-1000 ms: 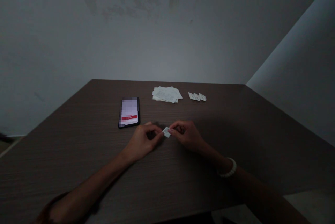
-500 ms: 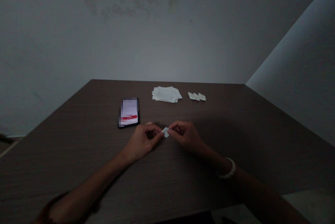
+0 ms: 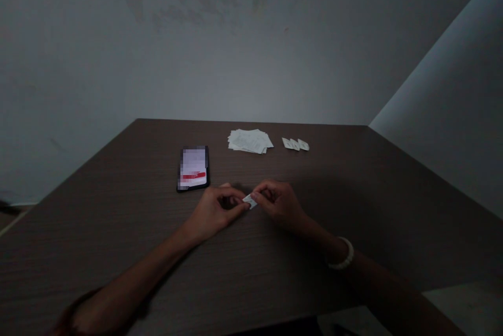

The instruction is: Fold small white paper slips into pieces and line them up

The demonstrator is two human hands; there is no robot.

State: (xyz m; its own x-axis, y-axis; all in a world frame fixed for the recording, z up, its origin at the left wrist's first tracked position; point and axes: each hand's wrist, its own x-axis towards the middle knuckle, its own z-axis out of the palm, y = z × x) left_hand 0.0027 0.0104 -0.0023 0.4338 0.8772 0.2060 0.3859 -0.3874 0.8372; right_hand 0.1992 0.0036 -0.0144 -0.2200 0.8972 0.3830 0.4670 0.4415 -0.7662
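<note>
White paper slip, one, small, seemingly folded: located at the middle of the dark wood-grain table, between both hands; whether it touches the surface cannot be told. Print on it too small to read.

Left hand: thumb and fingers pinched on the slip's left side. Right hand, white bracelet at its wrist: thumb and forefinger pinched on the slip's upper right.

Handling, as judged: very light, thin, soft, stiffer along any crease; not slippery, yet easily torn or crumpled by a hard pull. Best hold: opposite edges or corners, with fingertips only.

Surroundings: smartphone, dark-rimmed, screen lit, just beyond the left hand and near it. Loose stack of white paper sheets, farther off, toward the far edge. Three folded paper packets, in a row to the right of the stack.

Limits: wall behind the far edge; phone restricts leftward forward travel. Widest room, as judged: rightward, and toward the near edge.
</note>
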